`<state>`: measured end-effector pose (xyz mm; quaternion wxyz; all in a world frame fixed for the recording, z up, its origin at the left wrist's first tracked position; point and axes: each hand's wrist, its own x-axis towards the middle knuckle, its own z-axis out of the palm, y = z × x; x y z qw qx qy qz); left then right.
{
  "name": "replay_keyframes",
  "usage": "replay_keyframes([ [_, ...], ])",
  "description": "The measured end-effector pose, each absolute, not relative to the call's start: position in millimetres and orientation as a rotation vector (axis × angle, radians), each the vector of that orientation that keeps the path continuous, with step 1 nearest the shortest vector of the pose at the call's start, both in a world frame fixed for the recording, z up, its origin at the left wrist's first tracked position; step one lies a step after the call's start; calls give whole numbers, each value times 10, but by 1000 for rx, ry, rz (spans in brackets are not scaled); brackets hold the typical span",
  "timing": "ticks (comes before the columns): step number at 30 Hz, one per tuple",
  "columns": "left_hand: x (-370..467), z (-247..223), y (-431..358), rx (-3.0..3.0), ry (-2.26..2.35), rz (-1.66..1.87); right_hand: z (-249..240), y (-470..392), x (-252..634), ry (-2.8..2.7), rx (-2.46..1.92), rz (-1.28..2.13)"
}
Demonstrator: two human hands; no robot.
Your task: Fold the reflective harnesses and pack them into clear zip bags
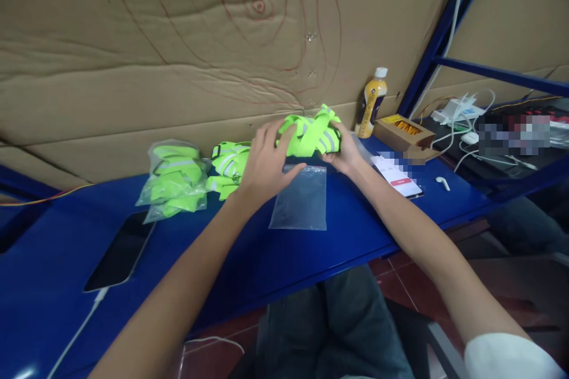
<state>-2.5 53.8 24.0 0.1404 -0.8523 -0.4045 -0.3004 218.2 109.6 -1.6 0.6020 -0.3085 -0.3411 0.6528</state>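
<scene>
My right hand [344, 151] grips the right end of a folded bundle of neon-yellow reflective straps [309, 135], raised close to the cardboard wall. At the bundle's left end is my left hand [268, 157], its fingers spread and its thumb sticking out; whether the fingertips touch the straps is unclear. Below the bundle, a flat clear zip bag [300, 204] lies on the blue table [249, 260]. Partly behind my left hand sits another loose bundle of reflective straps [227, 163]. Farther left are neon straps in clear plastic bags [175, 180].
A phone [120, 251] with a white cable lies at the left, and a lit phone [398, 176] at the right. Beyond it stand a yellow drink bottle [372, 103] and an open cardboard box [406, 133]. A white earbud [443, 183] lies near the blue rack post [444, 29].
</scene>
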Motion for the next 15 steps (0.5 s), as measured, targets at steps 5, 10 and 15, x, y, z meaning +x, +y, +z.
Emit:
replay_keyframes([
  [5, 75, 341, 713, -2530, -1215, -882, 69, 947, 2102, -1048, -650, 1575],
  [10, -138, 376, 798, -2544, -1334, -1141, 94, 972, 2157, -973, -697, 1439],
  [15, -207, 337, 831, -2495, -1469, -1298, 59, 1050, 2213, -833, -746, 1433],
])
